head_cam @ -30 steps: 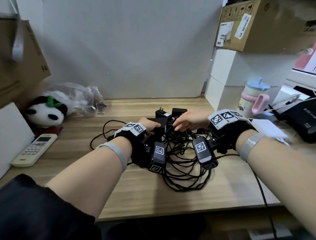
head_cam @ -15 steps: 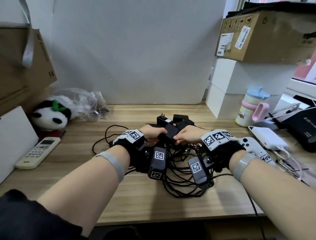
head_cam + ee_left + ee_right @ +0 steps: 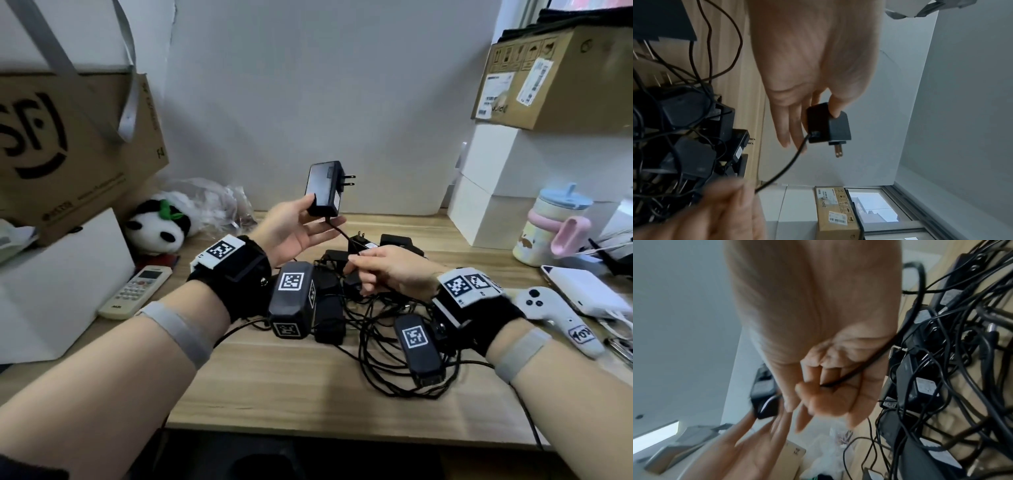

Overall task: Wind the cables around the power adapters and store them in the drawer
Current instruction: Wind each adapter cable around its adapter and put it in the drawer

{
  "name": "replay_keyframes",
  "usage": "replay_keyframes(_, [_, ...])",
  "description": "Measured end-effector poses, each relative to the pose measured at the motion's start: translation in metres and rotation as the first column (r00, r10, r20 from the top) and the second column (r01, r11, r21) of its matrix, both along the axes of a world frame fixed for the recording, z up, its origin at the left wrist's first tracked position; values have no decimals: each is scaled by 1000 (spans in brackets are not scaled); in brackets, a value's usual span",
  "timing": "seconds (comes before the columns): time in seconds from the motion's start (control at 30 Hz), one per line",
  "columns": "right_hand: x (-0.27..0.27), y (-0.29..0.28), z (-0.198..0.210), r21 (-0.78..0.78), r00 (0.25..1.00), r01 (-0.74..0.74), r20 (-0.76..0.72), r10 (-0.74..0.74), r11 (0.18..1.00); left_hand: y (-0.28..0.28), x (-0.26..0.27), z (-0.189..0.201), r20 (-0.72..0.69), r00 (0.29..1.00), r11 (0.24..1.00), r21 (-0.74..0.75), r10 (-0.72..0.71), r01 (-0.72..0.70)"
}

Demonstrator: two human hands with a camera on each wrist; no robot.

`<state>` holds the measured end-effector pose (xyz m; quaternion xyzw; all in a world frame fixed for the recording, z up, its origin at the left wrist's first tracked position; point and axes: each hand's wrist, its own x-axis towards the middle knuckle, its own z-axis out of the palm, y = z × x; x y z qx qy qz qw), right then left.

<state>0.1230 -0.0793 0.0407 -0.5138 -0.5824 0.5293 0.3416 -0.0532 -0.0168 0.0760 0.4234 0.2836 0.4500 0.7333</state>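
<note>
My left hand (image 3: pixel 301 228) holds a black power adapter (image 3: pixel 323 188) upright above the desk, pinched at its lower end between thumb and fingers, prongs pointing right. In the left wrist view the same adapter (image 3: pixel 827 123) sits at my fingertips. Its thin cable (image 3: pixel 337 230) runs down to my right hand (image 3: pixel 387 269), which pinches it just above the pile; the right wrist view shows that cable (image 3: pixel 855 374) crossing my curled fingers. Several more black adapters and tangled cables (image 3: pixel 373 315) lie heaped on the wooden desk (image 3: pixel 291 383). No drawer is in view.
A panda toy (image 3: pixel 159 229) and a white remote (image 3: pixel 135 291) lie at the left beside cardboard and white boxes. White boxes (image 3: pixel 496 192), a pastel cup (image 3: pixel 551 229), a white controller (image 3: pixel 561 315) and a white power bank (image 3: pixel 582 291) crowd the right.
My left hand has lifted one adapter up out of the pile and turned palm-up. My right hand has taken hold of that adapter's cable near the heap.
</note>
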Motion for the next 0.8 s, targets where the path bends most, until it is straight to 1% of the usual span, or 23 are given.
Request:
replay_keyframes(0.07, [7,-1,2,-14,999,36,-30,-37,999,-1,-8,1,-13,1000,1000,22,-5,6])
replay_keyframes(0.13, [18,0,5,-51,992,80,-93,-84,996,-4,-15,0,-40,999,999,29,-25,27])
replay_keyframes(0.2, [29,2,10,-121,974,88,-197,-110,989,-9,-19,-1,-120,991,996,51,-67,73])
replay_keyframes(0.23, [33,3,13,-156,960,82,-252,-120,984,-12,-20,-2,-190,978,992,82,-82,99])
replay_keyframes(0.3, [37,4,19,-212,932,58,-339,-129,976,-18,-19,-4,-332,936,974,145,-117,174])
replay_keyframes(0.33, [37,5,22,-229,927,56,-349,-136,972,-21,-18,-4,-390,909,962,159,-147,223])
replay_keyframes(0.4, [35,7,28,-246,934,87,-317,-165,965,-28,-14,-7,-477,856,930,182,-199,318])
replay_keyframes(0.47, [31,9,34,-248,937,111,-295,-184,962,-33,-9,-10,-557,811,894,249,-182,372])
replay_keyframes(0.5, [29,9,38,-236,937,119,-295,-188,964,-34,-7,-12,-602,787,879,293,-137,377])
replay_keyframes(0.57, [24,8,43,-178,948,138,-263,-182,974,-34,-2,-17,-650,760,866,362,-31,345])
replay_keyframes(0.6, [22,6,44,-137,960,145,-219,-173,980,-33,0,-20,-636,772,877,380,15,295])
replay_keyframes(0.7, [15,-3,41,-38,988,107,-104,-111,993,-25,4,-29,-505,847,922,385,167,48])
replay_keyframes(0.8, [11,-10,32,-6,998,38,-57,-38,999,-22,5,-33,-359,895,941,301,265,-158])
